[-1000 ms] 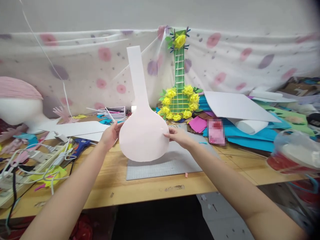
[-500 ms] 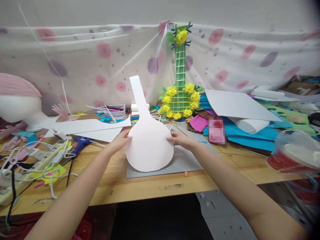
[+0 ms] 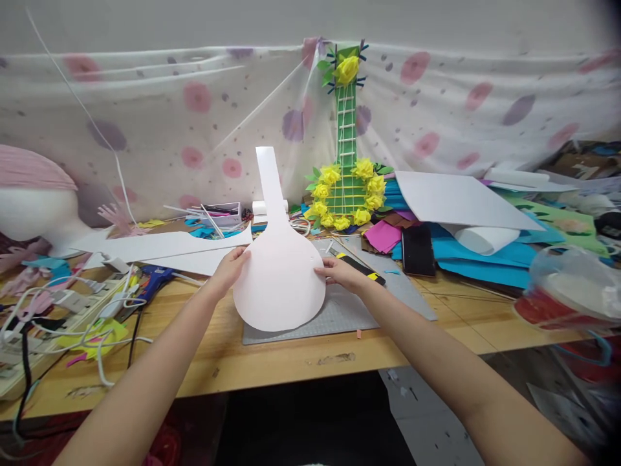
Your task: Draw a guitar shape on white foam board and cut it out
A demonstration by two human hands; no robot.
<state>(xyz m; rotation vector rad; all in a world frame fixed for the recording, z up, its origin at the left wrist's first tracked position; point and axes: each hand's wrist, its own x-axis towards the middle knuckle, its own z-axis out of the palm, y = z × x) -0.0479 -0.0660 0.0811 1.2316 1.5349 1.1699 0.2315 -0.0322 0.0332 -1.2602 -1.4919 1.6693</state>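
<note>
A white banjo-shaped cutout (image 3: 279, 278), round below with a long neck on top, is held tilted up over the grey cutting mat (image 3: 354, 310). My left hand (image 3: 233, 266) pinches its left edge, and my right hand (image 3: 339, 270) grips the right edge. Just behind my right hand lies a black and yellow utility knife (image 3: 363, 268) on the mat. Farther back, a green paper guitar (image 3: 347, 142) with yellow paper roses and white strings leans on the curtained wall.
White offcuts (image 3: 165, 246) and a blue glue gun (image 3: 154, 285) lie left, near a power strip (image 3: 63, 323) with tangled cables. To the right are a black phone (image 3: 418, 251), blue sheets (image 3: 480, 264), white board (image 3: 460, 197) and a plastic tub (image 3: 572, 285). A mannequin head (image 3: 36, 200) stands far left.
The cutout has shifted slightly left in both hands, and its neck stands more upright. The utility knife behind my right hand now shows. The phone's screen has gone dark.
</note>
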